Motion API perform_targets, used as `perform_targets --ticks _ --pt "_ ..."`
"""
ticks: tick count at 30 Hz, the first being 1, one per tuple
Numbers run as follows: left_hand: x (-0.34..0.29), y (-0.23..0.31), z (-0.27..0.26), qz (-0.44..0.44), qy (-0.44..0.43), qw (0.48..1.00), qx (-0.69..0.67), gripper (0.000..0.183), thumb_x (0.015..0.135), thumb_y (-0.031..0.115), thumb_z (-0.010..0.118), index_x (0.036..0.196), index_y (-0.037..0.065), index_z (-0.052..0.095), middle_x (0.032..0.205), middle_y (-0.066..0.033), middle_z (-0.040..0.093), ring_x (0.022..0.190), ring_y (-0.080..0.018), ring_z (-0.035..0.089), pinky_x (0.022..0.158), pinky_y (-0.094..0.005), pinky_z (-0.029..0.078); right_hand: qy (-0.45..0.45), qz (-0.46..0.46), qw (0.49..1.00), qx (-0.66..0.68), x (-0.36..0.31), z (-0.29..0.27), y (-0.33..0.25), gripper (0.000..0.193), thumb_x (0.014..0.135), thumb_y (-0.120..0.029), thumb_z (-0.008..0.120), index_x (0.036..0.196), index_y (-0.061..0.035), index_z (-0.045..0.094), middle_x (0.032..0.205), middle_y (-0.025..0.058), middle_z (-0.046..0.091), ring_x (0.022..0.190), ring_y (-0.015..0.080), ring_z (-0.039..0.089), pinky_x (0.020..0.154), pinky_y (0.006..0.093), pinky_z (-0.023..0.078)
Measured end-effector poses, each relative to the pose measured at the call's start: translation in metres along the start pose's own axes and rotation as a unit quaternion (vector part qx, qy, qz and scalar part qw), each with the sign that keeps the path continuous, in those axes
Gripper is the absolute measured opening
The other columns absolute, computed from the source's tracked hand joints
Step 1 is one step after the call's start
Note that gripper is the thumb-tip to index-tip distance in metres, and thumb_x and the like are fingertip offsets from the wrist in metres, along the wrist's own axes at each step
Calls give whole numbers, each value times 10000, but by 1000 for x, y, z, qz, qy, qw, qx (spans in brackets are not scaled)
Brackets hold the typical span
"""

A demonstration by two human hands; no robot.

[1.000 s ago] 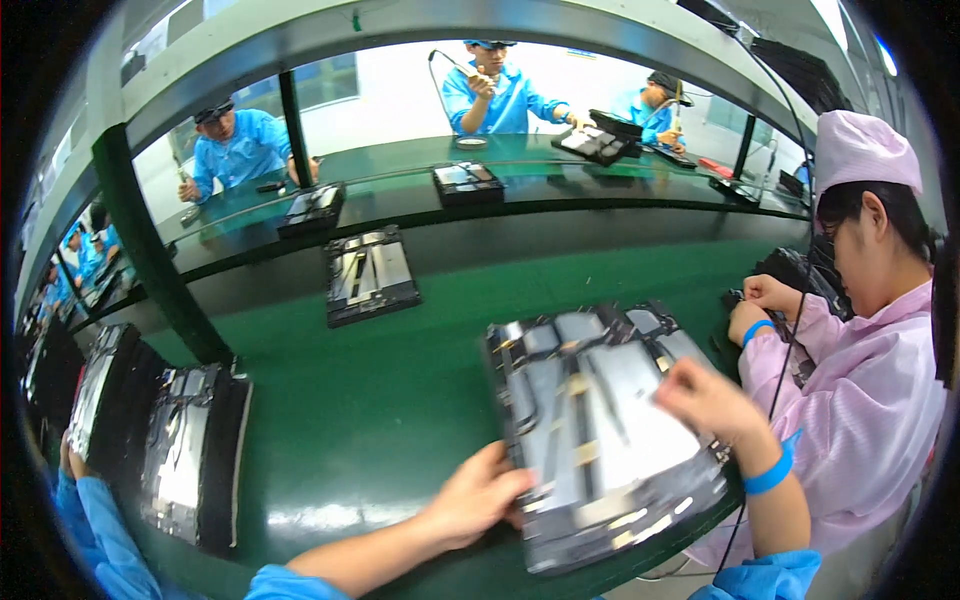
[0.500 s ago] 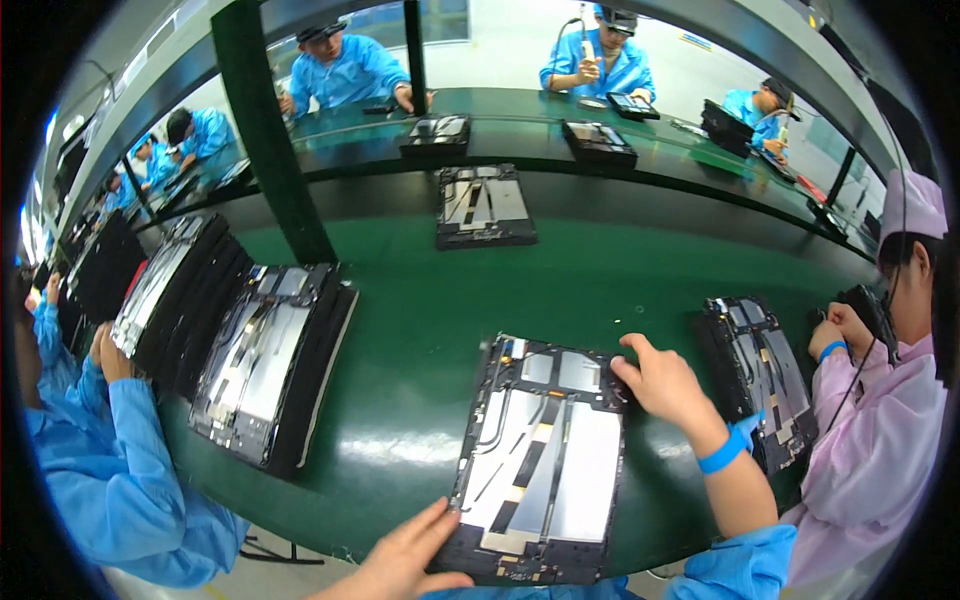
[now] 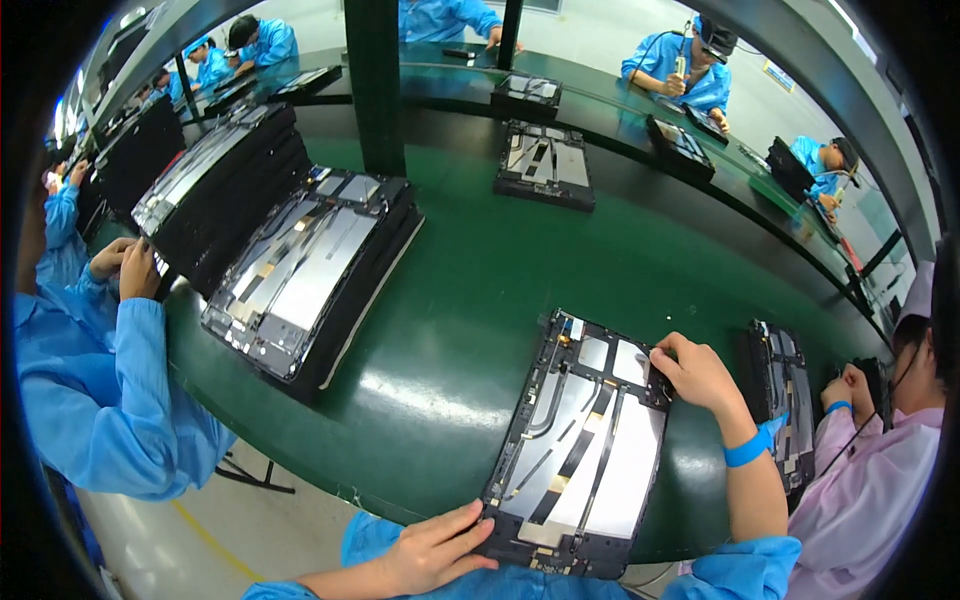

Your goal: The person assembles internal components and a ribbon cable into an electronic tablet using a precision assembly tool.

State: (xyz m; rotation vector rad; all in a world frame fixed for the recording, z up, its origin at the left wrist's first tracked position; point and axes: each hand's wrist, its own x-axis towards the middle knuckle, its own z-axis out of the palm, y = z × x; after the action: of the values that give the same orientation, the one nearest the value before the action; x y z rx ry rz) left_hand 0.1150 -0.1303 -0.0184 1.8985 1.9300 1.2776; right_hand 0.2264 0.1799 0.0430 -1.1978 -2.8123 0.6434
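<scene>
An opened tablet (image 3: pixel 624 470), its black frame showing silver plates, dark strips and flat cables, lies in front of me at the near table edge. My right hand (image 3: pixel 702 374) has thumb and bent fingers closed on its far right corner. At the near left corner, my left hand (image 3: pixel 438 549) holds the edge, fingertips on the side and thumb by the bottom rim. What the undersides of my fingers touch is hidden. A blue band (image 3: pixel 752 447) circles my right wrist.
Stacked opened tablets (image 3: pixel 300 270) with black padding stand to the left, beside a co-worker's hands (image 3: pixel 130 265). Another opened tablet (image 3: pixel 785 400) lies close by my right forearm, near a person in pink (image 3: pixel 860 470). One more tablet (image 3: pixel 545 165) sits far back by a green post (image 3: pixel 375 100).
The view has swung left, so the whole scene sits further right or lower. Both hands remain at the same corners of the tablet, and my left fingers have drawn closer together.
</scene>
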Motion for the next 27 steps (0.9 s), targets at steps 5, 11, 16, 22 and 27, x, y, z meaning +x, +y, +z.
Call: perform_targets --ticks 5,11,16,22,27 --pt "-18 14 1 6 4 1000 26 478 516 226 721 903 -2 556 977 -208 499 823 -291 552 667 -296 476 -25 -58 997 -35 -13 -2 3 320 729 -304 497 791 10 510 687 183 557 682 314 545 627 363 422" --pt "1 19 -10 -14 -19 1000 3 473 519 301 717 867 22 558 930 -167 504 779 -280 550 653 -305 469 96 -382 905 -163 -2 -14 -43 126 646 -140 573 693 -49 500 646 96 511 634 235 529 548 304 431" --pt "42 17 -30 24 -12 999 23 352 569 270 686 809 45 559 771 -76 511 637 -202 527 561 -270 429 -118 -415 902 11 4 10 -85 119 632 -137 580 743 -104 549 703 48 510 650 224 523 531 315 425" --pt "71 2 -25 63 -50 997 -8 238 600 176 664 766 44 558 725 -47 516 617 -181 522 543 -262 428 -133 -475 870 -2 17 19 -91 96 624 -128 556 719 -122 550 661 38 482 632 200 528 499 306 425" --pt "81 -5 -23 107 -60 992 -19 228 601 170 662 760 44 556 742 -57 509 643 -181 517 562 -269 434 -105 -525 843 -42 17 17 -95 83 595 -132 518 673 -113 540 612 37 448 583 183 521 459 291 416"
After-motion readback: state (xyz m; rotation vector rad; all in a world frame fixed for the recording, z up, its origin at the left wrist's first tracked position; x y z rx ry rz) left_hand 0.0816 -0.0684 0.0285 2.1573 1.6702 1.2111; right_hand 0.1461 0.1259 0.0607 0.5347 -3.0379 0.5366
